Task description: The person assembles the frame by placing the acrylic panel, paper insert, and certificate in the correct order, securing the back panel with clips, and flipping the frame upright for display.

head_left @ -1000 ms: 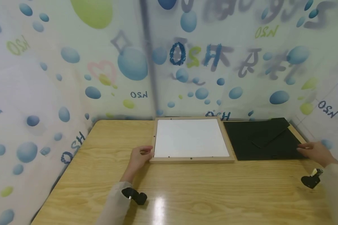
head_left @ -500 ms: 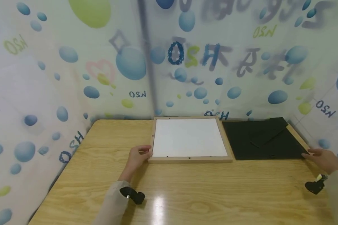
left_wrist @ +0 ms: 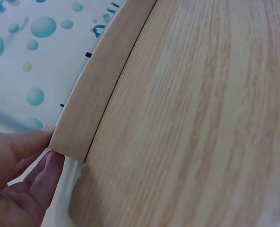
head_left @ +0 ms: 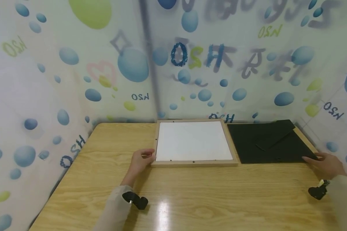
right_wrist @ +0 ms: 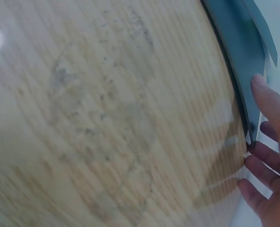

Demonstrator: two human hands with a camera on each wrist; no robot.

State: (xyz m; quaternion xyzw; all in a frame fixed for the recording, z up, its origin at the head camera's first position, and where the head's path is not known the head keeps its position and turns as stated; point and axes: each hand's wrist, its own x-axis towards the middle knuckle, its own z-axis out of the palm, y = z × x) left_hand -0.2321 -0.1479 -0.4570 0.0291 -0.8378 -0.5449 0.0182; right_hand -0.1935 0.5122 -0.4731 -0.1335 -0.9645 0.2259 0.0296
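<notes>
In the head view, what has just changed is at the right hand (head_left: 327,165): its thumb has come a little further in over the near right corner of the black board (head_left: 245,141), while the left hand (head_left: 140,160) has stayed put at the near left corner of the wooden frame (head_left: 217,163). I read that as a surer hold on the board with the frame kept steady. The frame, a white sheet (head_left: 193,141) filling it, lies flat against the middle of the table's (head_left: 191,199) far edge; the board lies just beside it, at the table's far right corner, with a black flap (head_left: 276,134) slanting across it. Both wrists are low, the left arm reaching in from the near edge and the right from the near right. From the left wrist I get the grip close up: the fingers (left_wrist: 48,175) pinch the frame's corner, one tip on top and another against its end, with only the frame's thickness between. From the right wrist, the thumb (right_wrist: 271,101) lies over the board's near edge and a fingertip meets its corner, a light pinch; the other fingers fan out loosely below, and I can't tell how much weight they bear.
</notes>
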